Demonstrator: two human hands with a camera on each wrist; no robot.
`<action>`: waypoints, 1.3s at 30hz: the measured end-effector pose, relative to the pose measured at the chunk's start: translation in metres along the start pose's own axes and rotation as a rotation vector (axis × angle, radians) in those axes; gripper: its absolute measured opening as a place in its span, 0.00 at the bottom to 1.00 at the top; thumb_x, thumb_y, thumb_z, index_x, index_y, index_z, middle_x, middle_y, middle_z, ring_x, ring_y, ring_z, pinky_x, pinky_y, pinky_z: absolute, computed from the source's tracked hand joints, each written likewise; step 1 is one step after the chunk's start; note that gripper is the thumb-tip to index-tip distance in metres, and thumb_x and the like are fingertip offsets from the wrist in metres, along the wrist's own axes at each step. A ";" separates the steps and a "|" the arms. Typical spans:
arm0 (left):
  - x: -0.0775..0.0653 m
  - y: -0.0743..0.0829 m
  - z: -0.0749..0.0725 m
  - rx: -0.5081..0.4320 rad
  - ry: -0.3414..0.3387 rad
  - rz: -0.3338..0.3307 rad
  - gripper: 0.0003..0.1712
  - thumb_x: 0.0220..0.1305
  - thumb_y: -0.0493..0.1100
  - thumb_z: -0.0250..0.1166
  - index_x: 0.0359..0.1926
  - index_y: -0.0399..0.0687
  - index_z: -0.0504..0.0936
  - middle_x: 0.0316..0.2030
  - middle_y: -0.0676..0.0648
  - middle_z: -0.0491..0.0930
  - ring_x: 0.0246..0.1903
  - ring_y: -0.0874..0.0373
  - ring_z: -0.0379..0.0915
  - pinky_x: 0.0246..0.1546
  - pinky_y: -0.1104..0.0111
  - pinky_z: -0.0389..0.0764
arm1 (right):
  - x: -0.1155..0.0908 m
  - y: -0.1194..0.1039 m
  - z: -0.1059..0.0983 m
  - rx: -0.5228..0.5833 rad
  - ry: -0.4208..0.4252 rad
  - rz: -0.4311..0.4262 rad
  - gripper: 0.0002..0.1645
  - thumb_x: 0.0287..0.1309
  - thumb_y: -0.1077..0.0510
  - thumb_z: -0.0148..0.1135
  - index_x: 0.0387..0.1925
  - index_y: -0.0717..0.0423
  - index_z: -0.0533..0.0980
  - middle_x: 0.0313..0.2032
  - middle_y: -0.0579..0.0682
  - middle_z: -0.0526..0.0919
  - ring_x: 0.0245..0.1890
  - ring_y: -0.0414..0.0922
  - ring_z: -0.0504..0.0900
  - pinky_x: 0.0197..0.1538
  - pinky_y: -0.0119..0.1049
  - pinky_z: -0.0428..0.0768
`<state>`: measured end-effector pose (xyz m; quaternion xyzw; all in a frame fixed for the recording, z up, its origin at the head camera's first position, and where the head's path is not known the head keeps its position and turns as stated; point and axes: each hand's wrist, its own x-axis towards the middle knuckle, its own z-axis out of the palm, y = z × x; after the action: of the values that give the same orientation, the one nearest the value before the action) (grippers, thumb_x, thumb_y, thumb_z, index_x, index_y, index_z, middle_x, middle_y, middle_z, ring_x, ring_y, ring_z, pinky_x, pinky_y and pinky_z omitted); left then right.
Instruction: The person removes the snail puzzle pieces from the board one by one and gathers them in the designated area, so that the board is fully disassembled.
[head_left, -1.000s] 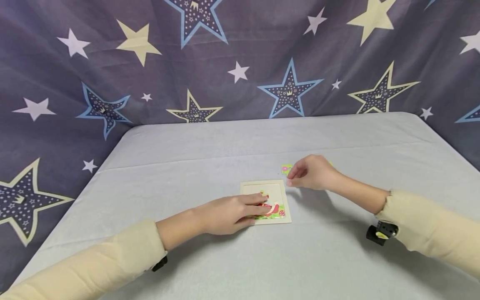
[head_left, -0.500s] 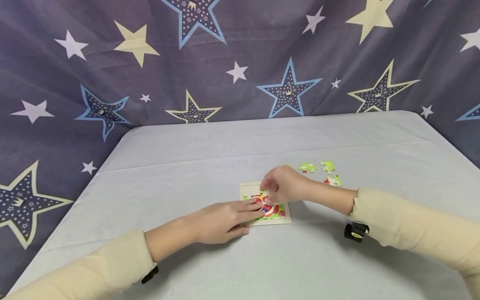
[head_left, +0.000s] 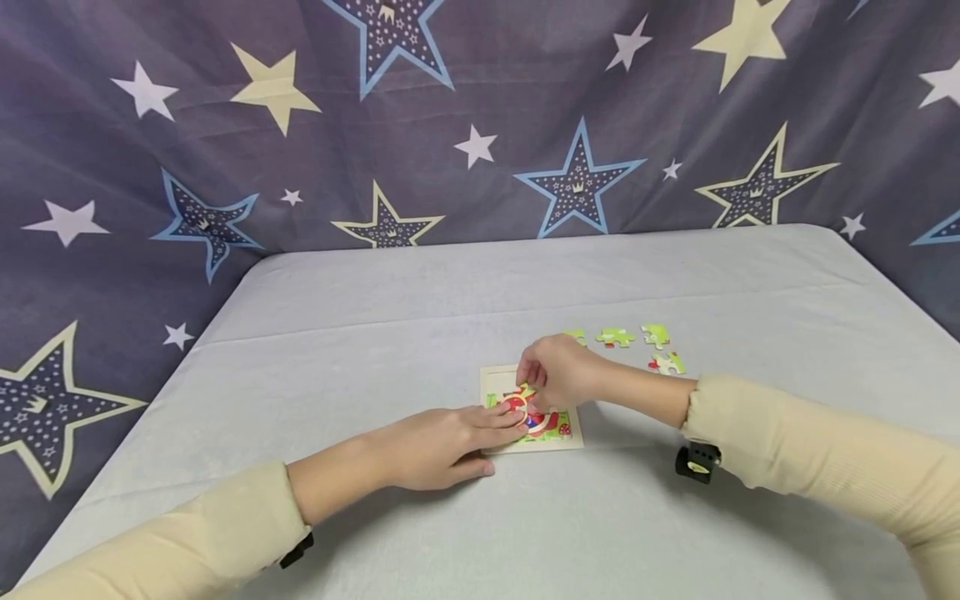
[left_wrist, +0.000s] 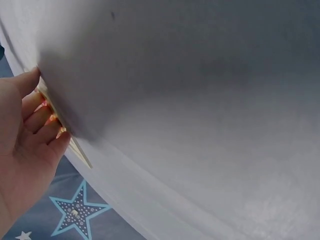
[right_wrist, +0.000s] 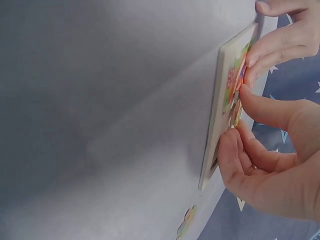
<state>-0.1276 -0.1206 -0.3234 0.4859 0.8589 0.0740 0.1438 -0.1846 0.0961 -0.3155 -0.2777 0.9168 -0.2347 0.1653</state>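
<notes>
On the table lies a jigsaw tray with a pale wooden frame (head_left: 486, 378), partly filled with a red, green and blue picture (head_left: 540, 425). My left hand (head_left: 457, 442) lies palm down, straight fingers resting on the picture's left part, thumb on the cloth. In the left wrist view, the left hand (left_wrist: 30, 150) reaches over the frame's edge. Over the tray's upper middle, my right hand (head_left: 566, 367) bends down. The right wrist view shows the right hand (right_wrist: 275, 155) pinching a small yellowish puzzle piece (right_wrist: 237, 114) between thumb and fingers, right at the board.
Beyond the right hand lie several loose green puzzle pieces, among them a middle piece (head_left: 615, 337), a far-right piece (head_left: 656, 336) and a nearer white, green and red piece (head_left: 667, 363). Pale cloth (head_left: 375, 333) covers the table. A star-patterned curtain (head_left: 480, 83) hangs behind.
My right hand has come left from beside the loose pieces to over the tray, uncovering those pieces. My left hand has drawn back slightly, showing more of the picture.
</notes>
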 end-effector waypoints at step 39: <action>0.001 -0.003 0.000 -0.012 0.003 0.013 0.30 0.71 0.48 0.55 0.71 0.51 0.63 0.70 0.52 0.63 0.73 0.58 0.55 0.71 0.61 0.65 | -0.025 0.062 -0.058 0.632 0.085 0.358 0.24 0.51 0.65 0.70 0.51 0.70 0.77 0.25 0.43 0.85 0.26 0.36 0.86 0.44 0.40 0.86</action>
<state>-0.1302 -0.1216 -0.3245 0.4903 0.8556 0.0809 0.1450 -0.2167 0.1765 -0.2953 -0.0381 0.8391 -0.4851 0.2434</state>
